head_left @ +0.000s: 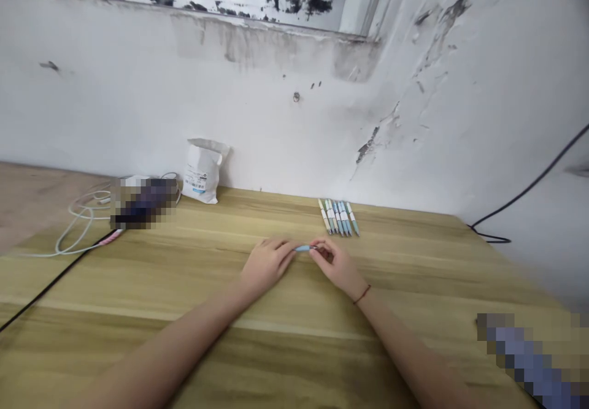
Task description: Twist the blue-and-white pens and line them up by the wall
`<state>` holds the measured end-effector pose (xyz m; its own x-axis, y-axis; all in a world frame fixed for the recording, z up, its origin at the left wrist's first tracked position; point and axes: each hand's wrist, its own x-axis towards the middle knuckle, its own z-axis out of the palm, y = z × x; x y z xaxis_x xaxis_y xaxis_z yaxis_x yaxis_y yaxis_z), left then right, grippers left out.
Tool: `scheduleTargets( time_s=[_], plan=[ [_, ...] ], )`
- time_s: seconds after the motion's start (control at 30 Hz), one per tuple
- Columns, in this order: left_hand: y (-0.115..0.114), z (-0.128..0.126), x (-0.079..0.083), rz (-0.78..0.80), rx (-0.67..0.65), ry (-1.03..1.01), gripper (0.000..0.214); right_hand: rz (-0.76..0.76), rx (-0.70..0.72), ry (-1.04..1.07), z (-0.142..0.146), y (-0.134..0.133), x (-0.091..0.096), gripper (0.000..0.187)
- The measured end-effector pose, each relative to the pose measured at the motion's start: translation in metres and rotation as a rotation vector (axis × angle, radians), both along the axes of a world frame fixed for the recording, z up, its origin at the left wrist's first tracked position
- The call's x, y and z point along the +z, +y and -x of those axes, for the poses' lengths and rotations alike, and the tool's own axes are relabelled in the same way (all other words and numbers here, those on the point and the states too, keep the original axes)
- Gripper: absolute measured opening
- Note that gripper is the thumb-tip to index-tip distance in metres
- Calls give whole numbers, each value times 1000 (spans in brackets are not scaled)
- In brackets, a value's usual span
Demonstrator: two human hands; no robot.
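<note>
A light blue pen [302,248] lies level between my two hands, just above or on the wooden table. My left hand [268,262] is closed around its left part, fingers together over the barrel. At the pen's dark, metallic-looking right end, the thumb and fingers of my right hand [335,264] pinch it. A red string bracelet is on my right wrist. Beyond my right hand, several pens [339,217] in pale yellow, green and blue lie side by side in a row, with white bands around them.
A white plastic packet [201,173] with a printed label stands against the wall. White cables [83,240] and a blurred-out dark object [146,203] lie at the table's left. Another blurred-out object [529,354] is at the lower right. A black cable [534,189] runs along the right wall.
</note>
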<state>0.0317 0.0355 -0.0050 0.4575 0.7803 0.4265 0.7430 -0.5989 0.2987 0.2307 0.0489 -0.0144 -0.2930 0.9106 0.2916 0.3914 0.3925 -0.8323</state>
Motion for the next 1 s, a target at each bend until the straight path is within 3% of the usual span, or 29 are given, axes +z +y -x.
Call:
scheduleTargets(
  time_s=[0.13,0.27,0.53,0.67,0.9,1.0],
  plan=[
    [0,1,0,-6,3,7,28,11,17,-13,0,-1,5,21],
    [0,0,0,-23,8,9,28,-3,25,-97,0,-1,8,34],
    [-1,0,0,-23,28,0,27,-34,18,-37,0,1,3,21],
    [-1,0,0,-17,30,10,27,-27,5,-115,-1,-1,5,34],
    [-1,0,0,-8,33,14,28,-59,3,-49,1,-1,6,20],
    [-1,0,0,-10,29,13,28,-87,13,-104,0,-1,8,31]
  ],
)
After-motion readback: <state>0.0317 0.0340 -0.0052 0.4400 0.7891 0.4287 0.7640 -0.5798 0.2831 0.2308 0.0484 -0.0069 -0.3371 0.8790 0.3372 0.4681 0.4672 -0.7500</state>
